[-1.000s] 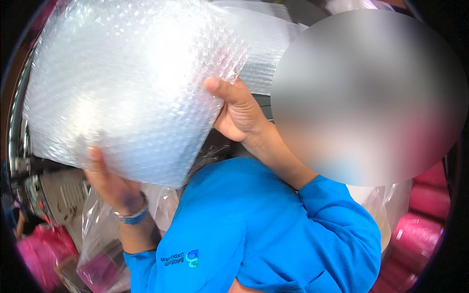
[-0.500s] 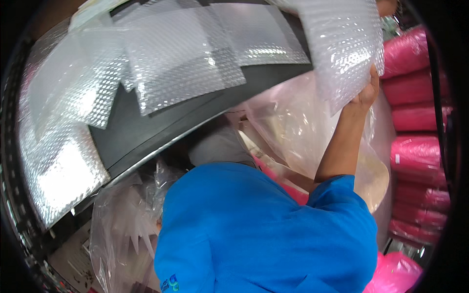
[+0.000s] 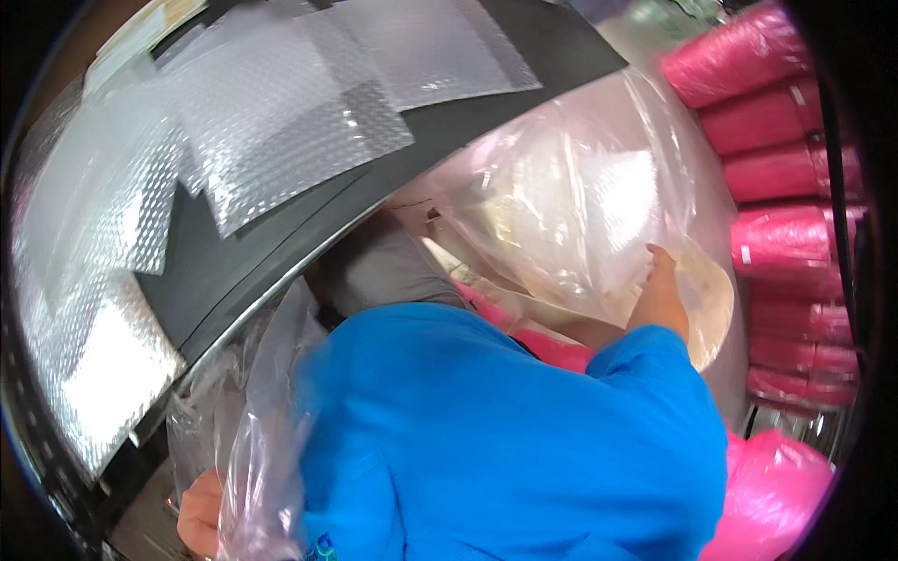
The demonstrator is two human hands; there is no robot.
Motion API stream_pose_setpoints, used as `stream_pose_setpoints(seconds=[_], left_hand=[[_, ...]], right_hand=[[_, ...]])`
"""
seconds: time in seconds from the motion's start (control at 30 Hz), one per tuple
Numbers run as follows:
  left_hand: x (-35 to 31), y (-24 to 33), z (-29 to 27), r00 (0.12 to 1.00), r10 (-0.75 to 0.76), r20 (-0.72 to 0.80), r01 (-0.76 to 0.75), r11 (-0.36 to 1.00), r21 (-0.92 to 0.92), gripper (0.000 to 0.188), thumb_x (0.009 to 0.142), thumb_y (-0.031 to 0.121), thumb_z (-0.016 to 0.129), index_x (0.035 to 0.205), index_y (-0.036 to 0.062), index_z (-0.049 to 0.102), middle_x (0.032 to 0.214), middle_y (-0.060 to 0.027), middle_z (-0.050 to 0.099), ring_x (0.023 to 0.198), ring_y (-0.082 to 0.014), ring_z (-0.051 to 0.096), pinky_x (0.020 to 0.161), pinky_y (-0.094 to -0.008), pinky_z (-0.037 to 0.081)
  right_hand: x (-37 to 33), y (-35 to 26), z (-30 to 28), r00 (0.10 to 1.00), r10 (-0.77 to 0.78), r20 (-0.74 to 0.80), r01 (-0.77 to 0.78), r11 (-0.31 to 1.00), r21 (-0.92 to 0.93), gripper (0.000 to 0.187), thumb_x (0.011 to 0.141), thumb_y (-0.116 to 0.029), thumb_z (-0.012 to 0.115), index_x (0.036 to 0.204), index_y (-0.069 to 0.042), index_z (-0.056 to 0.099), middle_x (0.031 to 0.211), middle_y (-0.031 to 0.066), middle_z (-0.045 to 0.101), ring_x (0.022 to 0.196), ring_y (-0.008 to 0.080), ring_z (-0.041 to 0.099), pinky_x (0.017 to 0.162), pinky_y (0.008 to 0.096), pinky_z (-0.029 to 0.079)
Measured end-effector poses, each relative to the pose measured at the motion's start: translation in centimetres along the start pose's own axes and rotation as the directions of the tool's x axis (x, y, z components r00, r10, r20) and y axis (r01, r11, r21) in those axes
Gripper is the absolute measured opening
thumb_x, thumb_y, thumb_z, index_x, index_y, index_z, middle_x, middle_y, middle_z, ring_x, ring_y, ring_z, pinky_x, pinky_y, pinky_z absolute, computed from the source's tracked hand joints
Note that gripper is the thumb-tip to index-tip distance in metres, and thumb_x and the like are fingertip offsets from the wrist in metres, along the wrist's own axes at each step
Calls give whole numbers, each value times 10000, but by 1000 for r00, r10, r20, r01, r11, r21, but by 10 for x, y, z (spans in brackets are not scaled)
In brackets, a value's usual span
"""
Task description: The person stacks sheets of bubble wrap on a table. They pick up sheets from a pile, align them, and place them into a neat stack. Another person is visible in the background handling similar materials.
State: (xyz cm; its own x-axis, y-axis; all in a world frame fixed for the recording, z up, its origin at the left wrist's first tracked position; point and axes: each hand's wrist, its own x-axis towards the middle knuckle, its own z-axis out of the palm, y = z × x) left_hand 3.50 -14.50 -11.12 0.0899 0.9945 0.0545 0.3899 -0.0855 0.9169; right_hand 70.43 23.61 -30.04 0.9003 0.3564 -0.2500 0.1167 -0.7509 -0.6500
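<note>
My right hand point(image 3: 662, 269) reaches over a large open clear plastic bag point(image 3: 524, 187) with its fingers apart and nothing in them. A bubble-wrap piece point(image 3: 625, 196) lies in the bag just beyond my fingertips. Low at the left, my left hand point(image 3: 199, 512) is closed at the edge of another clear plastic bag point(image 3: 267, 449), whose film partly covers it; the fingertips are hidden. Several bubble-wrap pouches point(image 3: 271, 112) lie overlapping on the dark tabletop point(image 3: 220, 271) at the left and far side.
Pink plastic-wrapped bundles point(image 3: 776, 168) are stacked along the right side. Another pink bag point(image 3: 772, 496) sits at the lower right. The table's metal edge point(image 3: 281, 280) runs slantwise between the pouches and my body. A dark strap or pole point(image 3: 834, 187) stands at the far right.
My right hand has let go of the bubble-wrap stack and come down nearer to me; bubble wrap now shows in the large bag. My left hand has come into view with the other bag.
</note>
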Motion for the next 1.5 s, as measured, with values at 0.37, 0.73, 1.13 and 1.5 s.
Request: stream_pose_setpoints(seconds=[0.37, 0.73, 1.13, 1.5], left_hand=[[107, -43, 84, 976, 184, 113, -119, 896, -428, 438, 829, 270, 550, 1143, -25, 476, 1041, -187, 540, 956, -280, 503, 813, -355, 395], [-57, -117, 136, 531, -685, -499, -378, 336, -863, 401, 838, 240, 538, 1161, 18, 456, 1068, -118, 553, 953, -205, 551, 832, -326, 449], [-181, -145, 266, 240, -765, -598, 721, 553, -418, 198, 810, 178, 541, 943, 31, 538, 846, -62, 558, 770, -149, 503, 665, -300, 416], [-148, 31, 92, 13, -359, -933, 102, 929, -356, 181, 794, 139, 522, 901, 0, 561, 781, -117, 582, 695, -215, 558, 648, -330, 446]], right_hand=[[-424, -117, 51, -734, -571, 368, 51, 494, 868, 620, 728, -421, 643, 1136, 11, 467, 1087, 204, 522, 976, 282, 541, 858, 367, 424], [-624, 82, 150, -619, 637, 459, 452, -188, 872, 623, 796, -428, 451, 1348, -232, 237, 1322, 255, 284, 1222, 379, 304, 1005, 379, 264], [-585, 75, 168, -509, 654, 559, 749, 17, 662, 468, 848, -346, 473, 1209, -50, 451, 1207, 160, 477, 1136, 244, 432, 952, 333, 327], [-663, -40, 29, -964, 265, -1, 173, 632, 756, 418, 764, -63, 476, 1181, -56, 493, 1093, 55, 533, 867, 117, 502, 789, 239, 393]])
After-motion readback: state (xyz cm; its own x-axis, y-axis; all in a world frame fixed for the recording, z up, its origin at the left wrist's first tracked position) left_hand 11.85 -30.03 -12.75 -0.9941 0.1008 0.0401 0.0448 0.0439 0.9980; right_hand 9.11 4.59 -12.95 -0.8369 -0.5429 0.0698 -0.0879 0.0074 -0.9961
